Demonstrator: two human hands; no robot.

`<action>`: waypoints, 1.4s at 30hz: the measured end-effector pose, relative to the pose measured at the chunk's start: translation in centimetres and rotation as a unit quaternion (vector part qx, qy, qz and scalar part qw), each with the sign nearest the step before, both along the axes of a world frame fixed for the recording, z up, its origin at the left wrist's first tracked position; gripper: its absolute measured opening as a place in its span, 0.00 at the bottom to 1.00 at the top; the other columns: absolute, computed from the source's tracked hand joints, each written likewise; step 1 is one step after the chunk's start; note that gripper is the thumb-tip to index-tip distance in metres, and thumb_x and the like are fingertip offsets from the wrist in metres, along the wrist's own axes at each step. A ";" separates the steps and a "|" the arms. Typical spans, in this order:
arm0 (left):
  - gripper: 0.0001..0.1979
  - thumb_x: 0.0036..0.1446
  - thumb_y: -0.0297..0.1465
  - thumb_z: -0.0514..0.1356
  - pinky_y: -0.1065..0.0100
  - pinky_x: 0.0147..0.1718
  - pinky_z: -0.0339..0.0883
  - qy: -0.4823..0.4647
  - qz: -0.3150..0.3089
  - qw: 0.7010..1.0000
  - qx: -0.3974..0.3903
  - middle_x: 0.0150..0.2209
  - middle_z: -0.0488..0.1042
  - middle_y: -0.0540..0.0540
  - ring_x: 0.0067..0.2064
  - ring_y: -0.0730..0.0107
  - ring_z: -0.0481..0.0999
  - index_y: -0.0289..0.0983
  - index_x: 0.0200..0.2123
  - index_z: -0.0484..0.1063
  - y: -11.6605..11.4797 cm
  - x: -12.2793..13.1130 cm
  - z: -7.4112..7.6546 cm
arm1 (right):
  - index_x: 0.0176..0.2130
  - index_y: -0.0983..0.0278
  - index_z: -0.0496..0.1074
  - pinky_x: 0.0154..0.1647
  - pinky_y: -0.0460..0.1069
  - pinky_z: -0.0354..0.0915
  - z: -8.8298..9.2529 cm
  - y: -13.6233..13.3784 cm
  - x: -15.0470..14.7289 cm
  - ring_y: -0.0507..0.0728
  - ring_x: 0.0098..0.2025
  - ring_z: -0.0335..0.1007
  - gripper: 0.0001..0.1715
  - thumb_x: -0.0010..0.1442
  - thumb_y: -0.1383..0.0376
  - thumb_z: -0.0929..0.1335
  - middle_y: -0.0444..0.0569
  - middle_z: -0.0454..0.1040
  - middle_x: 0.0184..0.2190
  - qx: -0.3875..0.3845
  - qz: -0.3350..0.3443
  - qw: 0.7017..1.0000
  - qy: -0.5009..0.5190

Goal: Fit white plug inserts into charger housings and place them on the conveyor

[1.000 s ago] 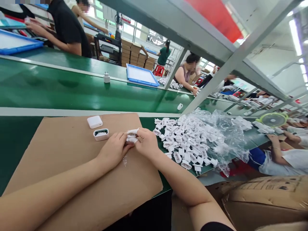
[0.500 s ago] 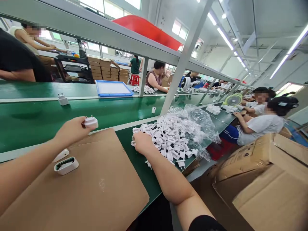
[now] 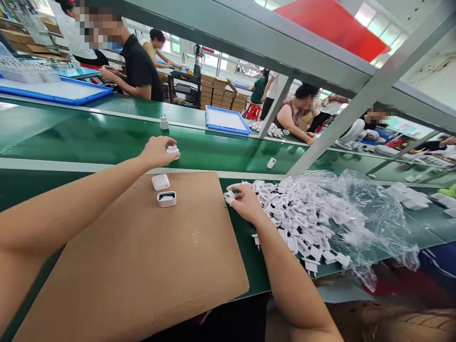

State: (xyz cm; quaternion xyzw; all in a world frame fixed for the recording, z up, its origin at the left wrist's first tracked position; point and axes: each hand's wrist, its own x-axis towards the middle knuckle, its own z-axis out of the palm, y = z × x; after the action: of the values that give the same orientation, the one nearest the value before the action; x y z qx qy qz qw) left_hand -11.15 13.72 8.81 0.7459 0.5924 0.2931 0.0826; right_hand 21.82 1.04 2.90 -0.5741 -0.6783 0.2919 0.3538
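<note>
My left hand (image 3: pixel 155 153) reaches out over the green belt, its fingers closed on a white charger plug (image 3: pixel 173 149). At the left edge of a heap of white plug covers with pins (image 3: pixel 302 209), my right hand (image 3: pixel 247 203) pinches one white plug cover (image 3: pixel 230 196). Below my left hand, on a brown cardboard sheet (image 3: pixel 153 261), stands an open white charger housing (image 3: pixel 167 200) with a circuit board showing inside. Just behind it lies another white charger housing (image 3: pixel 160 182), whose inside is hidden.
A clear plastic bag (image 3: pixel 377 209) lies at the heap's right side. On the belt are a white plug (image 3: pixel 164 122) and a small white piece (image 3: pixel 271 163). A slanted metal post (image 3: pixel 342 114) rises behind the heap. Blue-rimmed trays (image 3: pixel 228 119) and co-workers are across the belt.
The view has swung left. My left hand has moved farther over the belt with the charger plug. My right hand remains at the heap's left edge, now showing a plug cover between its fingers.
</note>
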 end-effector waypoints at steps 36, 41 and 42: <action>0.23 0.53 0.49 0.68 0.62 0.40 0.71 -0.250 -0.171 0.932 -0.198 0.43 0.79 0.46 0.40 0.60 0.77 0.41 0.47 0.78 -13.8 5.8 -8.6 | 0.60 0.57 0.68 0.53 0.54 0.71 0.6 -2.9 -6.5 0.58 0.50 0.73 0.25 0.64 0.67 0.69 0.50 0.77 0.51 0.182 0.131 0.974 -0.018; 0.20 0.53 0.47 0.68 0.62 0.42 0.70 -0.269 -0.185 0.924 -0.201 0.42 0.79 0.47 0.43 0.59 0.78 0.40 0.43 0.79 -13.8 5.7 -8.5 | 0.51 0.59 0.75 0.50 0.54 0.70 0.3 -2.3 -7.1 0.59 0.47 0.72 0.17 0.64 0.71 0.68 0.49 0.80 0.44 0.209 0.165 0.958 -0.107; 0.20 0.53 0.47 0.69 0.62 0.42 0.70 -0.271 -0.186 0.922 -0.203 0.42 0.79 0.47 0.43 0.59 0.78 0.40 0.43 0.79 -13.8 5.7 -8.5 | 0.51 0.59 0.75 0.50 0.54 0.70 0.2 -2.2 -7.2 0.59 0.47 0.73 0.17 0.63 0.72 0.67 0.49 0.80 0.44 0.211 0.161 0.958 -0.109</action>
State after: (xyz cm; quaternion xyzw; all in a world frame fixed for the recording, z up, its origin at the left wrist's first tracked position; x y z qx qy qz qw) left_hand -5.46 -0.06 0.28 0.7021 0.4445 0.3370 0.4426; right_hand 14.65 -1.14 3.11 -0.3983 -0.8421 0.1308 0.3392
